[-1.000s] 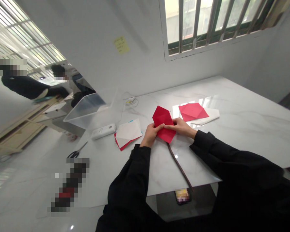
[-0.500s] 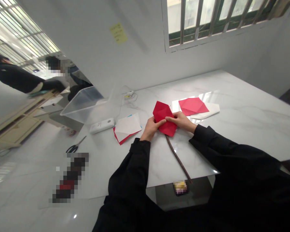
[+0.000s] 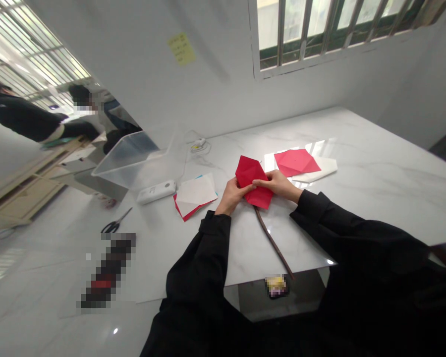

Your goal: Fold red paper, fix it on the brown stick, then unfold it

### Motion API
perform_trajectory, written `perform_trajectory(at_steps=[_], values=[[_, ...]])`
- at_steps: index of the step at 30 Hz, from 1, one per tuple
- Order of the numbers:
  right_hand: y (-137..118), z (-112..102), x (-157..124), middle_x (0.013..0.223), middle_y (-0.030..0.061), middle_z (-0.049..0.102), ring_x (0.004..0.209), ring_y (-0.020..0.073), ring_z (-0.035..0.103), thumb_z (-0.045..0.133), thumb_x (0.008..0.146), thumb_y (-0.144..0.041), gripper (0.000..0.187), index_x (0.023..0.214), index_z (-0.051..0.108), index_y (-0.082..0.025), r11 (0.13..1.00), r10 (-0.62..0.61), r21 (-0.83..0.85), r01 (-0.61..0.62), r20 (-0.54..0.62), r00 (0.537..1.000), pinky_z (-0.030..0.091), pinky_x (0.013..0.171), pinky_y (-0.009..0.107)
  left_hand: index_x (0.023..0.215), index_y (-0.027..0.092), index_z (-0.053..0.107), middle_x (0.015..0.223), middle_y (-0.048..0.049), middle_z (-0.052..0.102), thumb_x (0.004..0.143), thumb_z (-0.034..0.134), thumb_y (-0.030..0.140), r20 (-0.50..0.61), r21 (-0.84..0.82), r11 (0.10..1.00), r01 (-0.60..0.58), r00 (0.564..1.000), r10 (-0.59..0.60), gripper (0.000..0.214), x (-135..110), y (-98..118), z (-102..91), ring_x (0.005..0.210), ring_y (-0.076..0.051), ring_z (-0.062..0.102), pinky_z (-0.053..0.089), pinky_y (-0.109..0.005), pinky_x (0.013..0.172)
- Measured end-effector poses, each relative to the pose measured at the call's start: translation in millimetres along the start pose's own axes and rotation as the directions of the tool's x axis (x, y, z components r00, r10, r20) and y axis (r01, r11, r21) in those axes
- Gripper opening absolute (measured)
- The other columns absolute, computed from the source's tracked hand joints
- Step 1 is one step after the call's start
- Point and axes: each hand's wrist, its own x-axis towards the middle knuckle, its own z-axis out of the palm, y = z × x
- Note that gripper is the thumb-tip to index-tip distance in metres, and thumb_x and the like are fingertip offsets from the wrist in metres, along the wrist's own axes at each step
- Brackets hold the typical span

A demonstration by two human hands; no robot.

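A creased sheet of red paper (image 3: 248, 171) is held up between both hands over the white table. My left hand (image 3: 230, 195) grips its left edge, the thumb pressed across the face of the paper. From the right, my right hand (image 3: 280, 184) pinches it with the thumb close to the left thumb. Fingers behind the sheet are hidden. Below the paper lies a thin brown stick (image 3: 271, 240), reaching past the table's front edge; its upper end is out of sight under the sheet.
Left of my hands lie stacked white and red papers (image 3: 196, 192), a white box-like device (image 3: 156, 192), scissors (image 3: 115, 222) and a clear plastic bin (image 3: 128, 158). Another red sheet (image 3: 296, 162) rests on white paper (image 3: 325, 168) at right. Two people sit at the far left.
The view has shifted very slightly. Both hands keep the same hold on the red paper, with hardly any movement.
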Motion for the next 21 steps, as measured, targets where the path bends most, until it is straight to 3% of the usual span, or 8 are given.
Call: perform_trajectory(at_steps=[6, 9, 14, 17, 21], values=[[5.2, -0.5, 3.7, 0.073, 0.0063, 0.072, 0.06, 0.0144, 0.058, 0.078, 0.074, -0.059, 0.048, 0.079, 0.075, -0.011, 1.0, -0.007, -0.027, 0.006, -0.02, 1.0, 0.041, 0.052, 0.025, 0.108, 0.012, 0.073, 0.113, -0.0143, 0.077, 0.059, 0.096, 0.037, 0.004, 0.011, 1.0, 0.016, 1.0, -0.016, 0.06, -2.1, 3.6, 1.5, 0.098, -0.027, 0.072, 0.057, -0.039, 0.09], [7.1, -0.5, 4.6, 0.072, 0.0058, 0.071, 0.06, 0.0144, 0.058, 0.077, 0.075, -0.06, 0.049, 0.079, 0.074, -0.011, 0.999, -0.027, -0.042, 0.025, -0.044, 0.999, 0.04, 0.052, 0.024, 0.107, 0.012, 0.073, 0.107, -0.0117, 0.077, 0.064, 0.093, 0.042, -0.011, -0.073, 0.997, 0.018, 1.0, -0.019, 0.056, -0.5, 4.2, 2.5, 0.093, -0.024, 0.072, 0.056, -0.036, 0.087], [6.8, -0.4, 3.8, 0.072, 0.0052, 0.071, 0.06, 0.0136, 0.056, 0.078, 0.074, -0.06, 0.049, 0.079, 0.073, -0.011, 0.999, -0.029, -0.03, 0.027, -0.049, 0.998, 0.039, 0.051, 0.024, 0.094, 0.014, 0.072, 0.09, -0.006, 0.076, 0.069, 0.087, 0.054, -0.149, -0.184, 0.983, 0.003, 0.988, -0.031, 0.049, 5.1, 4.1, -2.0, 0.08, -0.016, 0.069, 0.055, -0.028, 0.076], [6.3, -0.1, 3.5, 0.071, 0.0048, 0.069, 0.059, 0.0129, 0.055, 0.077, 0.075, -0.059, 0.049, 0.079, 0.073, -0.011, 0.998, -0.044, -0.042, 0.042, -0.039, 0.998, 0.039, 0.051, 0.024, 0.082, 0.015, 0.069, 0.082, -0.0029, 0.073, 0.067, 0.089, 0.053, -0.238, -0.185, 0.982, -0.034, 0.971, -0.011, 0.045, 6.3, 5.1, -6.0, 0.072, -0.012, 0.066, 0.053, -0.024, 0.072], [7.1, -0.4, 4.4, 0.07, 0.004, 0.068, 0.058, 0.0123, 0.054, 0.075, 0.077, -0.06, 0.049, 0.078, 0.072, -0.011, 0.994, -0.072, -0.08, 0.069, -0.039, 0.997, 0.037, 0.05, 0.024, 0.077, 0.015, 0.067, 0.078, -0.0016, 0.07, 0.067, 0.089, 0.051, -0.271, -0.175, 0.984, -0.039, 0.962, -0.01, 0.044, 5.5, 7.4, -7.4, 0.069, -0.01, 0.063, 0.051, -0.022, 0.068]])
